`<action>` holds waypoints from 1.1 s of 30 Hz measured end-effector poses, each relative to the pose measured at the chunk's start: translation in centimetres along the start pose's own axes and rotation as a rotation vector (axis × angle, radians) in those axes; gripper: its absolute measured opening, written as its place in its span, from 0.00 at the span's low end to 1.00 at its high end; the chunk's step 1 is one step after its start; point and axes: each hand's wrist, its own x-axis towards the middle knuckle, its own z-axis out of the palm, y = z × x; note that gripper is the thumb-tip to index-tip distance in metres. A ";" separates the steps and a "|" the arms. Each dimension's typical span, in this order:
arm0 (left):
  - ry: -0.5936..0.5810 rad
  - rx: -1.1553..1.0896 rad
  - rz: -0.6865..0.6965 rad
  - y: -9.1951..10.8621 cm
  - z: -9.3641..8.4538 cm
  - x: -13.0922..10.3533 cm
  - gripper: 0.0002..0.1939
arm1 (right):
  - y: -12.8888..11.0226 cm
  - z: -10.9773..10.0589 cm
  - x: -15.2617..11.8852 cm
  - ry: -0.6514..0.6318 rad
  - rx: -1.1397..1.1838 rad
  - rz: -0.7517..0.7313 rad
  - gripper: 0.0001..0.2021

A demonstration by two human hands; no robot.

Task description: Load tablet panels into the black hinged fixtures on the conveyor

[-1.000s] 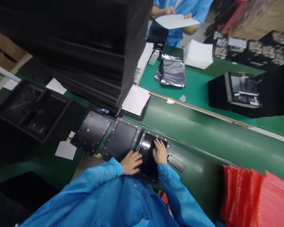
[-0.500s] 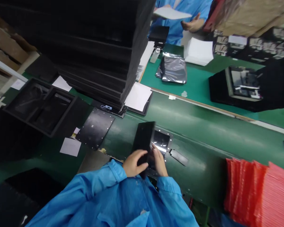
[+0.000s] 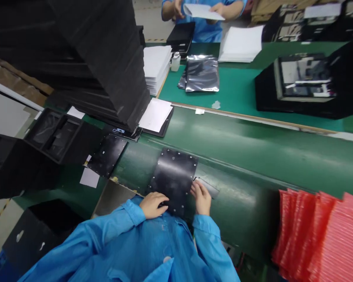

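Observation:
A black panel [image 3: 175, 174] with small pale dots round its border lies flat at the bench's near edge, in front of my body. My left hand [image 3: 154, 204] rests over its lower left corner, palm down, with the fingers stretched out. At the panel's right edge is my right hand [image 3: 201, 197], its fingers bent and close together. Those fingertips meet the panel's edge beside a flat grey strip [image 3: 208, 188]; whether they pinch either one is hidden. A similar dotted panel [image 3: 107, 154] lies further left.
A tall stack of black foam trays [image 3: 106, 66] rises at the left. White paper [image 3: 155, 114] sits on a black tray [image 3: 166, 124] beside it. Red bubble bags [image 3: 320, 235] stand at the right. Across the bench [image 3: 253, 149], a co-worker's hands [image 3: 216, 9] hold white sheets.
The dark flat piece tilted up in my left hand no longer shows, and the dotted panel is uncovered. My left hand has opened. My right hand has moved to the panel's right edge.

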 end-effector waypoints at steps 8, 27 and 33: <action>0.320 0.202 -0.429 -12.8 -14.3 0.5 0.19 | -2.2 -1.0 -0.6 0.066 -0.071 -0.067 0.24; 0.727 -0.451 -0.996 -26.1 -9.7 -4.9 0.36 | 4.6 27.8 -7.5 -0.543 -0.599 -0.120 0.25; 0.627 -0.588 -0.651 -17.9 -6.8 -0.3 0.37 | 0.9 16.6 -8.1 -0.270 -0.624 -0.282 0.24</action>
